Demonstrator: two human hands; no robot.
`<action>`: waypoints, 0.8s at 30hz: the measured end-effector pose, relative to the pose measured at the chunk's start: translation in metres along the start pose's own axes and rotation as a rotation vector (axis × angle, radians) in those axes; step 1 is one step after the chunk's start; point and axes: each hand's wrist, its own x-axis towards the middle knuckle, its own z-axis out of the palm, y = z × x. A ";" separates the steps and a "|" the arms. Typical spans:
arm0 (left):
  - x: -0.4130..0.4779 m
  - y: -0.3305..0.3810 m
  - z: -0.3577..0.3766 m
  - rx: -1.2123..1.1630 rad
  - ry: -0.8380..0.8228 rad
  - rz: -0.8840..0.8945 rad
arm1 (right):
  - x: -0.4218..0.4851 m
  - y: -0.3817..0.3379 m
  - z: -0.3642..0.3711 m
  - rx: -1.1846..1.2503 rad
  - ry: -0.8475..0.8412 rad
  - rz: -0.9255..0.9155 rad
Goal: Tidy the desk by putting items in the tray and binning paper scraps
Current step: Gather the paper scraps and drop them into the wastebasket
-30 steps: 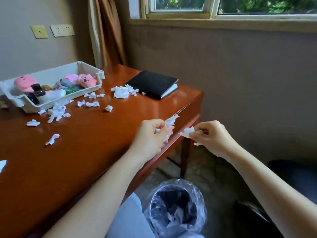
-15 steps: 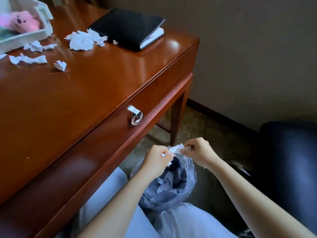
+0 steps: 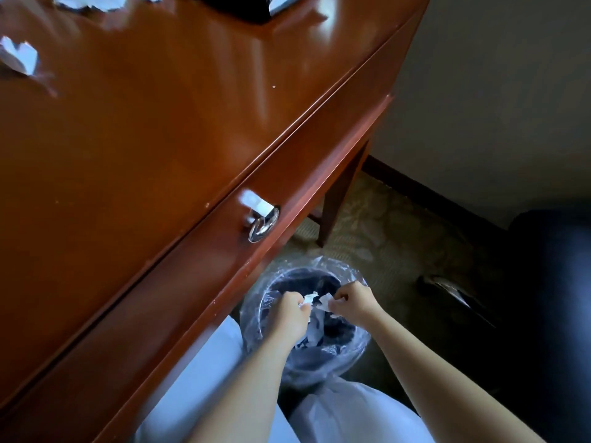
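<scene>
Two hands met low over the bin (image 3: 360, 344), which stood on the floor between the person's knees and the near front of the worktop (image 3: 144, 123). The left hand (image 3: 289, 314) had its fingers curled round a white paper scrap (image 3: 308, 298), and the right hand (image 3: 351, 303) pinched a second scrap (image 3: 327, 304) between thumb and fingertips. Those two bits lay almost touching above the bin's mouth, and whether they were joined could not be told. A clear plastic liner (image 3: 307, 262) was folded over the bin's rim, and more crumpled white paper (image 3: 315, 330) sat inside against the dark interior. To the left rose the glossy red-brown worktop, with a metal ring handle (image 3: 260, 220) on its drawer front. At its far left edge a blurred loose scrap (image 3: 20, 57) lay on the wood, and further torn paper (image 3: 89, 0) showed at the far edge of view beside the corner of a black notebook (image 3: 243, 8). Pale trousers (image 3: 198, 378) covered the person's legs at the near edge. A dark chair (image 3: 550, 282) stood to the right on the patterned carpet (image 3: 383, 247), well apart from the bin.
</scene>
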 end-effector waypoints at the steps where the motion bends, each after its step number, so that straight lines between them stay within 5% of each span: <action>1: 0.003 -0.001 0.002 -0.001 -0.019 -0.012 | 0.003 -0.001 0.004 -0.006 -0.004 0.020; 11: -0.002 0.007 -0.001 0.064 -0.190 -0.028 | 0.000 -0.006 0.009 -0.088 -0.060 0.006; 19: -0.038 0.028 -0.039 -0.011 -0.239 0.146 | -0.031 -0.014 -0.037 -0.152 -0.002 -0.093; 24: -0.079 0.047 -0.076 0.155 -0.263 0.281 | -0.071 -0.039 -0.073 -0.177 0.049 -0.221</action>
